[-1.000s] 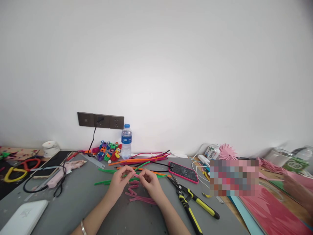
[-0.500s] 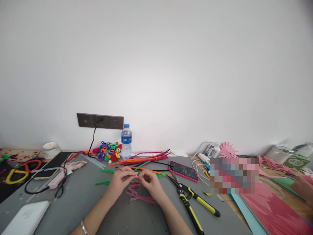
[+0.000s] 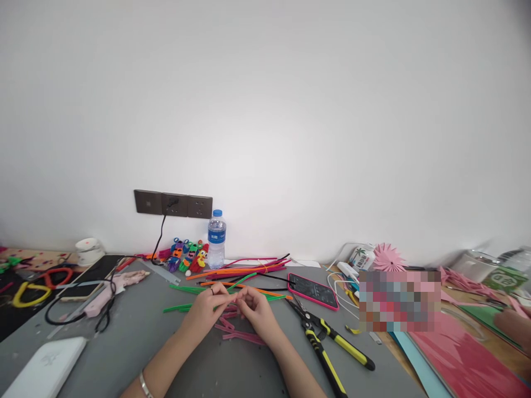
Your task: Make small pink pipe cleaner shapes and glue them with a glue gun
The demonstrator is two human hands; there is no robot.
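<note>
My left hand (image 3: 212, 307) and my right hand (image 3: 254, 309) meet at the fingertips above the grey mat (image 3: 232, 376), both pinched closed. Between them is a small pink piece, mostly hidden by the fingers, so its shape is unclear. Pink fuzzy stems (image 3: 243, 336) lie bent on the mat just below the hands. Green fuzzy stems (image 3: 178, 308) stick out to the left of my left hand and behind both hands. A bundle of orange and red stems (image 3: 236, 270) lies farther back.
Yellow-black pliers (image 3: 327, 337) and a pink-edged phone (image 3: 313, 291) lie right of my hands. A water bottle (image 3: 216, 243) stands by small fuzzy figures (image 3: 188, 257). At left are scissors (image 3: 35, 293) and a white device (image 3: 47, 367). Another person's hand (image 3: 514, 329) is far right.
My left fingers have shifted slightly and now cover more of the pink piece. The whole view has moved a little. At the far right, the other person's hand has moved slightly.
</note>
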